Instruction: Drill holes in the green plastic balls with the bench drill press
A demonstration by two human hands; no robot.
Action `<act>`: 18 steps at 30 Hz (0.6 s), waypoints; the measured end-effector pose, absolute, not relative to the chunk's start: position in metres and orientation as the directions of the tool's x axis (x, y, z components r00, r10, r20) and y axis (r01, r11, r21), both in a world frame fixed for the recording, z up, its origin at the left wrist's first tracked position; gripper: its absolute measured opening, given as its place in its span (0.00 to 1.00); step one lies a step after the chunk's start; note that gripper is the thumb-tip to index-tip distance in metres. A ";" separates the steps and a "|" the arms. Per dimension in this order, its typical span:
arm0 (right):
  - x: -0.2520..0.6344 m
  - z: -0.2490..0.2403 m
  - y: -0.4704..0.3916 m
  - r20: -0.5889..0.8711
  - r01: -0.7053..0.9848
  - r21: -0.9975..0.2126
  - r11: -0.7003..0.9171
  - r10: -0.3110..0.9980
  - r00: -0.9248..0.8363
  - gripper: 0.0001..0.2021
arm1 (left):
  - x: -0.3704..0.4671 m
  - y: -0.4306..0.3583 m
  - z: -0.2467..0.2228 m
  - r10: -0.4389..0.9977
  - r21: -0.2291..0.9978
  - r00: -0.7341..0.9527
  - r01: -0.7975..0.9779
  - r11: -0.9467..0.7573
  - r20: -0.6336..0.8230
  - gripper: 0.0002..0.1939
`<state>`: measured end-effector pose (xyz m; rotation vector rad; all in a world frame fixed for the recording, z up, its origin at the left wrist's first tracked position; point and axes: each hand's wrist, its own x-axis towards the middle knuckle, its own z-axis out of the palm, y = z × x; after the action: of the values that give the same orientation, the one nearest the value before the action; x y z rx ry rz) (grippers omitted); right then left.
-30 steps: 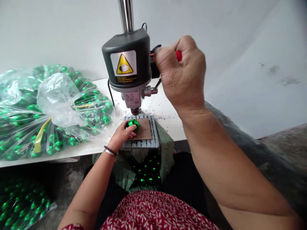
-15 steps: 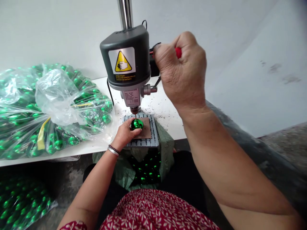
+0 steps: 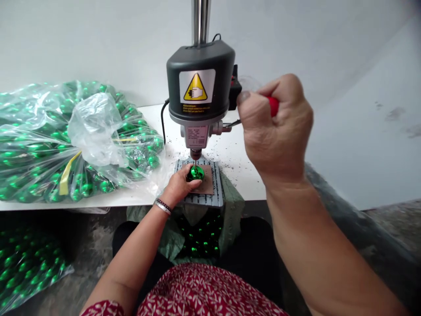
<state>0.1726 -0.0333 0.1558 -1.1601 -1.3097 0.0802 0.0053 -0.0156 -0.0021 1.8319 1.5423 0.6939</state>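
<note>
My left hand [image 3: 180,184] holds a shiny green ball [image 3: 197,174] between thumb and fingers on a brown board [image 3: 206,186]. The board lies on the grey slotted base [image 3: 217,193] of a drill press [image 3: 200,83]. Right above the ball is the thin drill bit [image 3: 195,162], its tip at or very near the ball's top. My right hand [image 3: 278,127] is closed round the red knob [image 3: 272,106] of the press lever, to the right of the motor housing.
Clear plastic bags of green balls [image 3: 39,149] cover the left of the white table [image 3: 151,199]. Another bag [image 3: 29,263] is at lower left. An open green sack [image 3: 232,206] with green balls hangs below the base. Dark shavings lie around the press.
The view has shifted, so the press appears further right. My right hand has come down a little with the lever knob. My left hand still holds the ball under the bit.
</note>
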 end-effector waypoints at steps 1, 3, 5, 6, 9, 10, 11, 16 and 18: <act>0.173 0.152 -0.036 0.713 0.555 -0.677 0.483 0.619 0.330 0.14 | 0.005 -0.016 -0.002 0.985 0.750 0.175 0.651 -0.113 -0.003 0.33; 0.175 0.144 -0.041 0.735 0.580 -0.649 0.492 0.603 0.312 0.14 | 0.005 -0.016 -0.001 0.984 0.743 0.177 0.658 -0.119 0.002 0.32; 0.177 0.137 -0.044 0.757 0.597 -0.621 0.509 0.587 0.287 0.14 | 0.005 -0.017 -0.001 0.984 0.742 0.177 0.660 -0.119 0.000 0.33; 0.178 0.135 -0.044 0.767 0.606 -0.606 0.516 0.580 0.274 0.14 | 0.005 -0.017 -0.001 0.984 0.743 0.177 0.659 -0.118 -0.001 0.33; 0.179 0.130 -0.046 0.783 0.641 -0.571 0.513 0.576 0.237 0.13 | 0.005 -0.016 -0.002 0.983 0.743 0.182 0.658 -0.124 0.003 0.34; 0.180 0.129 -0.046 0.786 0.652 -0.561 0.510 0.575 0.227 0.13 | 0.005 -0.016 -0.003 0.983 0.744 0.181 0.657 -0.123 0.003 0.34; 0.180 0.128 -0.046 0.792 0.661 -0.550 0.510 0.569 0.221 0.13 | 0.005 -0.016 -0.003 0.984 0.745 0.180 0.656 -0.122 0.002 0.34; 0.179 0.119 -0.047 0.838 0.711 -0.484 0.511 0.504 0.208 0.12 | 0.005 -0.018 -0.001 0.984 0.756 0.178 0.646 -0.106 -0.014 0.34; 0.179 0.114 -0.047 0.855 0.718 -0.463 0.520 0.477 0.205 0.12 | 0.004 -0.018 -0.001 0.983 0.764 0.183 0.637 -0.102 -0.022 0.34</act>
<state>0.1790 -0.0475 0.1140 -1.1074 -1.4374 -0.2277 0.0042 -0.0182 -0.0010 1.8162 1.5253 0.6846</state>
